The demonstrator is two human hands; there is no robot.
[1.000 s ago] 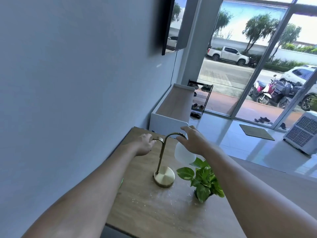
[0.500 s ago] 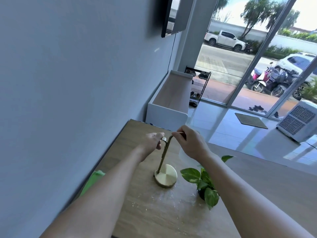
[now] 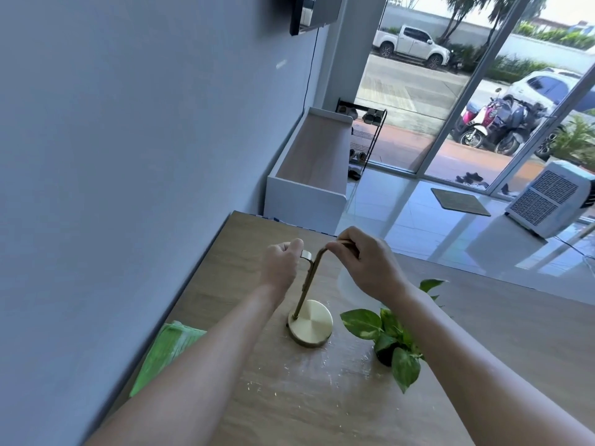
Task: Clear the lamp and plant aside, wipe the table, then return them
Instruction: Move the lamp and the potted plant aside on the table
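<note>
A brass lamp (image 3: 310,323) with a round base and a curved stem stands on the wooden table (image 3: 322,407). My left hand (image 3: 280,266) is closed around the short left branch at the stem's top. My right hand (image 3: 365,262) grips the right arm of the stem, and the white shade (image 3: 349,284) hangs mostly hidden beneath it. To the lamp's right a small plant (image 3: 391,336) with green leaves sits in a dark pot, close to my right forearm. A green cloth (image 3: 167,352) lies at the table's left edge by the wall. Pale crumbs speckle the wood near the lamp.
A grey wall runs along the table's left side. Beyond the far edge stands a white low cabinet (image 3: 309,175), then a shoe rack (image 3: 362,140). On the tiled floor to the right sit a white air cooler (image 3: 550,197) and a doormat (image 3: 460,201).
My right hand rose off the white shade onto the stem's curved arm. My left hand closed around the left branch. The view tipped downward, bringing the green cloth into sight.
</note>
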